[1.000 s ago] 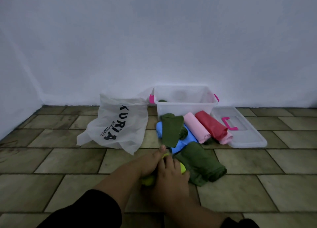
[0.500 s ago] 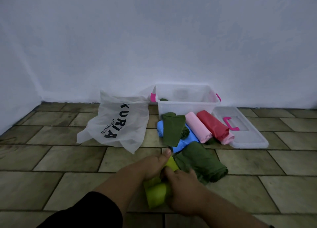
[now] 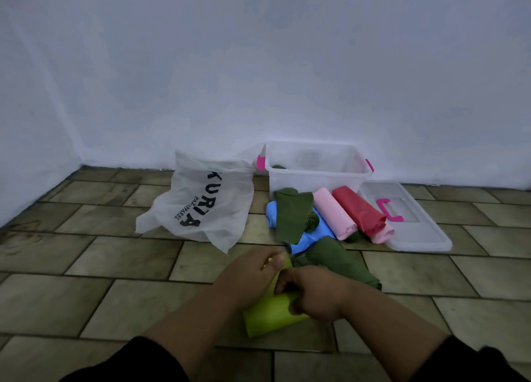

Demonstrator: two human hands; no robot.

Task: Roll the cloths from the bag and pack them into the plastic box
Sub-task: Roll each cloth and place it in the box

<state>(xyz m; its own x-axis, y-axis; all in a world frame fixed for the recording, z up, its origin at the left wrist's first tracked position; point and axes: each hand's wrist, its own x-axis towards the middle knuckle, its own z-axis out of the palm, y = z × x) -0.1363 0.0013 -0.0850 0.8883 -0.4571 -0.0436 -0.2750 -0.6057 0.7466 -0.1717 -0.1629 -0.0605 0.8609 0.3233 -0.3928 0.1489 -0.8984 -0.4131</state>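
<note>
Step in hand: rolling the lime-green cloth (image 3: pixel 270 312), which lies on the tiled floor (image 3: pixel 115 266) directly in front of the person, partly rolled into a short tube.

Hand position: the left hand (image 3: pixel 247 275) grips the far end of the cloth, with its fingers curled over the edge. The right hand (image 3: pixel 316 295) grips the middle of the tube, with its fingers curled down onto the fabric. Neither hand is free.

Procedure:
1. Hold both ends level so that the roll does not cone out at one side.
2. Keep the fabric taut between the hands, because slack probably gives a loose roll.
3. Tuck the free edge under before lifting.

Clearance: a dark green cloth (image 3: pixel 342 264) lies just beside the right hand. Do not catch it in the roll.

Destination: the clear plastic box (image 3: pixel 316 177) stands open against the wall, well apart from the hands, with its lid (image 3: pixel 416 232) on the floor to its right. A blue roll (image 3: pixel 316 235), a pink roll (image 3: pixel 333 215) and a red roll (image 3: pixel 356 209) lie on the floor in front of the box, not yet packed. The white bag (image 3: pixel 207 209) lies to the left of the box.
</note>
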